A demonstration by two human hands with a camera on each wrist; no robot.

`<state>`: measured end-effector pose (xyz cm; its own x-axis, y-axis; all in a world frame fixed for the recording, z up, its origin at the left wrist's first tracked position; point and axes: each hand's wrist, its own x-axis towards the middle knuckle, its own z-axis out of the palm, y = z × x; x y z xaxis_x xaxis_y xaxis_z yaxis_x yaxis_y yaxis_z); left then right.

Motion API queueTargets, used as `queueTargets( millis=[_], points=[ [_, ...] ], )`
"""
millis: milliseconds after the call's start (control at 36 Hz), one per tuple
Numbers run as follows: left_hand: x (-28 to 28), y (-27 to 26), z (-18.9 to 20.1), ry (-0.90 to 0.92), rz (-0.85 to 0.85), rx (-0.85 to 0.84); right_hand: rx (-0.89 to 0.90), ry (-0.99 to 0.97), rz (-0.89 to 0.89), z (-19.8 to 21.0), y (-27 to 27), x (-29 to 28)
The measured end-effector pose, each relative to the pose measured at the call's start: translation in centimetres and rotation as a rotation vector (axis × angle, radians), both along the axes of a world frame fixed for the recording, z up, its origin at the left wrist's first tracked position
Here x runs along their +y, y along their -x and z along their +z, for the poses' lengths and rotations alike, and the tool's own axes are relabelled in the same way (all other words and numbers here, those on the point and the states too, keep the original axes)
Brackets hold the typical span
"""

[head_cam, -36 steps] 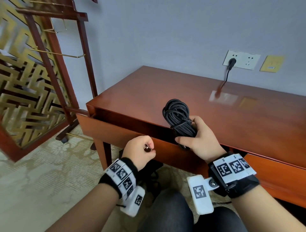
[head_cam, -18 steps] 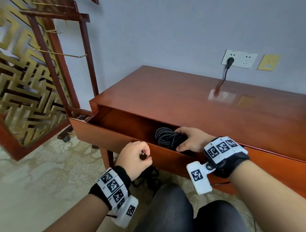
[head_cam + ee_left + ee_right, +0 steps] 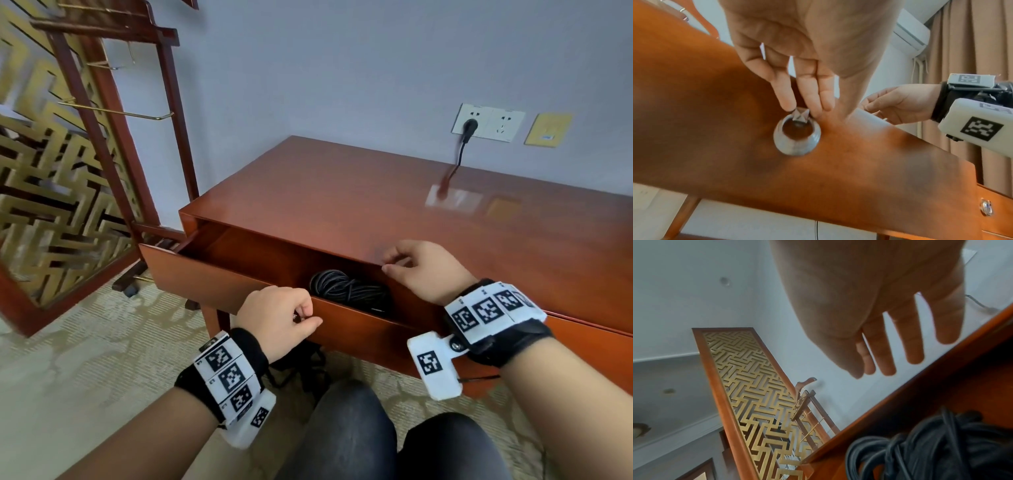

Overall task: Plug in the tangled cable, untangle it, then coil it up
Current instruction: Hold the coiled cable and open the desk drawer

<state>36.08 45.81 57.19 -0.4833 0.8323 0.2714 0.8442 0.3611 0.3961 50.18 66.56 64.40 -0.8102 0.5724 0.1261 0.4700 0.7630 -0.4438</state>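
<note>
The coiled black cable (image 3: pixel 342 291) lies inside the open drawer (image 3: pixel 222 281) of the wooden desk (image 3: pixel 342 192), and fills the lower right of the right wrist view (image 3: pixel 920 451). My right hand (image 3: pixel 394 262) hovers just above the drawer at the desk's front edge, fingers relaxed and empty (image 3: pixel 890 361). My left hand (image 3: pixel 303 317) is at the drawer front, its fingertips (image 3: pixel 807 107) pinching the top of the metal ring pull (image 3: pixel 797 138). A black plug (image 3: pixel 469 126) sits in the white wall socket (image 3: pixel 488 121), and its cord drops behind the desk.
A gold lattice screen (image 3: pixel 44 171) and a wooden valet stand (image 3: pixel 113 137) stand to the left of the desk. My knees (image 3: pixel 376 438) are below the drawer. A second drawer with its own pull (image 3: pixel 985 208) lies to the right. Carpet covers the floor.
My right hand lowered the coil into the drawer, let go of it and rose out empty. My left hand drew the drawer further open by its pull.
</note>
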Motion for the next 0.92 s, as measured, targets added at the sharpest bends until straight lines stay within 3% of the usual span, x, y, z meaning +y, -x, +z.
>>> queueTargets(
  millis=[56,139,278,444,556,917],
  points=[
    [0.5,-0.1,0.8,-0.019,-0.009,0.057,0.032,-0.003,0.015,0.0,-0.5,0.4],
    [1.4,-0.3,2.0,-0.094,-0.077,0.164,-0.115,0.057,0.117,0.0,-1.2,0.7],
    [4.9,0.6,3.2,0.253,-0.185,0.206,-0.437,0.023,0.107,-1.0,-1.5,0.4],
    [8.6,2.1,3.9,0.519,-0.253,0.235,-0.584,-0.017,0.092,-1.8,-1.7,0.8],
    [9.3,2.6,3.9,0.577,-0.272,0.164,-0.571,-0.069,0.094,-1.9,-1.5,0.8],
    [11.4,2.5,3.7,0.289,-0.186,0.170,-0.313,-0.243,-0.017,-2.8,-1.1,1.2]
  ],
)
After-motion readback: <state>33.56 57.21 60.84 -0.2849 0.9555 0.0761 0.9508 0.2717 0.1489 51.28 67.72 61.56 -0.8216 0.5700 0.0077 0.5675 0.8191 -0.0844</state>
